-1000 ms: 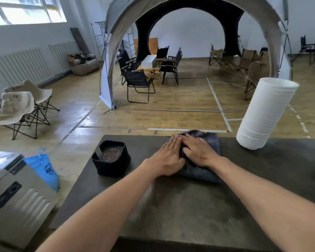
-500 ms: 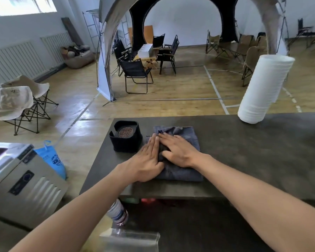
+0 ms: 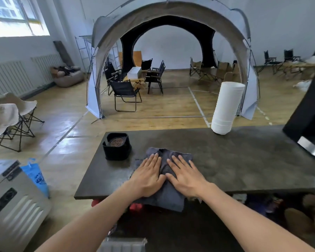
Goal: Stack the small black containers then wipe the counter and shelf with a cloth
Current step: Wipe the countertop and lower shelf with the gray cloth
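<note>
Hands lie flat and side by side on a dark grey cloth [image 3: 168, 194] spread over the near edge of the dark counter [image 3: 235, 160]. The left hand [image 3: 146, 176] and the right hand [image 3: 186, 176] both have straight fingers held close together, palms down, pressing the fabric rather than gripping it; their thumbs almost meet in the middle. The cloth's near part hangs over the counter's front edge, and its far part bunches slightly ahead of the fingertips. Stacked small black containers [image 3: 117, 146] stand on the counter's far left corner, beside the cloth but apart from it, with a round patterned disc showing in the top one. A tall stack of white cups [image 3: 225, 110] stands at the far edge, well to the right. A dark machine [image 3: 307, 117] sits at the right end. Beyond the counter, a dome tent [image 3: 171, 24] shelters folding chairs [image 3: 125, 94] on a wooden floor.
</note>
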